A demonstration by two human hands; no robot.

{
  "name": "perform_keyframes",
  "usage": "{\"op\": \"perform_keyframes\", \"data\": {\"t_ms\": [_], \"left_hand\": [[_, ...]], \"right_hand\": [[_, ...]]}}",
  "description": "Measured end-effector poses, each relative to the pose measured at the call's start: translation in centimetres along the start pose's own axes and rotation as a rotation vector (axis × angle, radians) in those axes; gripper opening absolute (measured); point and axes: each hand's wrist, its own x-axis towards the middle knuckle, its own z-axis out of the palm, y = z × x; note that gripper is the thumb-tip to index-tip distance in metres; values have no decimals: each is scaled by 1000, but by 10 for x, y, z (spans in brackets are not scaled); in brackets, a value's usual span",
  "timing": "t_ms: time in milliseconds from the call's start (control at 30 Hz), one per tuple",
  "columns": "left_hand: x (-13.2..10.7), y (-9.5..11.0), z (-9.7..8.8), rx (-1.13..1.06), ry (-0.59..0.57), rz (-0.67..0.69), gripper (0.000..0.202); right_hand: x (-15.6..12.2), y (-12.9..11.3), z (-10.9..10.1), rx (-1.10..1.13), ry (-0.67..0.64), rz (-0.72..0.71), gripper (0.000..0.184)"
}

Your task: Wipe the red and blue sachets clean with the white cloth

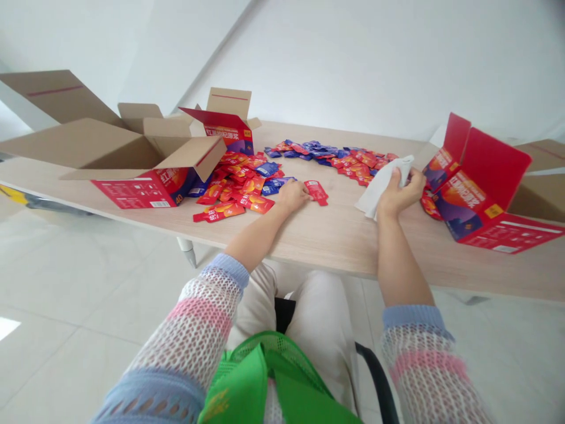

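We have a pale wood-grain counter (335, 235) on a white-capped leg (188, 250), with a large open brown cardboard carton (88, 144) at its left end and another brown carton (538, 188) past its right end. Red printed retail boxes stand open at both ends: one lying low (141, 194), one behind it (225, 132), and one at right (481, 194). Below us are glossy floor tiles (66, 294), a green mesh bag (269, 383), and a curved black chair frame (377, 377); a white wall (375, 65) rises behind.

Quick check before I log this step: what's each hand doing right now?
Left hand: open, palm down on the table, holding nothing.
Right hand: closed, holding a white cloth.
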Motion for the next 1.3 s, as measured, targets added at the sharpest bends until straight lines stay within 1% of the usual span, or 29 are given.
{"op": "perform_keyframes", "data": {"t_ms": [33, 100, 133, 167, 233, 300, 400, 467, 500, 600, 633, 667, 700, 733, 800, 867, 900, 933, 967, 1033, 1133, 1233, 1300], "left_hand": [[0, -2, 3, -28, 6, 40, 46], [1, -7, 10, -51, -16, 99, 70], [2, -9, 12, -50, -52, 114, 80], [3, -10, 14, -43, -104, 119, 85], [5, -11, 14, -22, -223, 126, 84], [7, -12, 12, -25, -332, 143, 74], [10, -15, 7, -131, -429, 175, 64], [10, -17, 4, -255, -434, 214, 61], [9, -17, 4, -316, -407, 229, 61], [6, -12, 5, -416, -243, 212, 67], [4, -9, 6, -413, -201, 208, 70], [2, -5, 7, -392, -186, 221, 74], [2, -1, 9, -354, -201, 249, 79], [1, 3, 10, -303, -242, 279, 85], [3, 9, 12, -197, -346, 298, 94], [8, 13, 12, -125, -428, 271, 95], [11, 15, 11, -106, -462, 250, 95], [14, 15, 10, -97, -492, 227, 95], [17, 15, 9, -94, -520, 205, 97], [22, 13, 5, -97, -570, 169, 103], [27, 7, 1, -122, -641, 201, 103], [29, 0, -1, -160, -691, 236, 100], [28, -3, -3, -199, -694, 238, 101]], "right_hand": [[-1, -1, 2, -2, -12, 5, 27], [-4, -5, 5, -3, -43, 18, 28], [-6, -7, 6, 2, -58, 26, 28], [-7, -9, 8, 10, -71, 35, 28], [-10, -12, 10, 31, -86, 51, 28], [-12, -13, 11, 45, -98, 65, 28], [-15, -10, 15, 42, -111, 71, 30], [-16, -7, 18, 34, -125, 64, 31], [-16, -5, 19, 32, -138, 61, 31], [-17, -2, 23, 48, -215, 60, 33], [-18, -2, 24, 63, -258, 61, 34], [-20, -2, 25, 84, -310, 60, 35], [-23, -4, 26, 108, -375, 56, 36], [-26, -5, 27, 131, -463, 44, 37], [-35, -8, 29, 168, -716, -19, 38], [-44, -11, 30, 184, -1009, -130, 37], [-47, -12, 31, 185, -1131, -197, 36], [-49, -13, 31, 184, -1222, -260, 35], [-51, -14, 31, 184, -1284, -315, 34], [-51, -15, 31, 197, -1366, -396, 31], [-48, -17, 29, 253, -1461, -441, 29], [-50, -19, 29, 279, -1492, -435, 28], [-53, -19, 31, 260, -1490, -427, 28]]}}
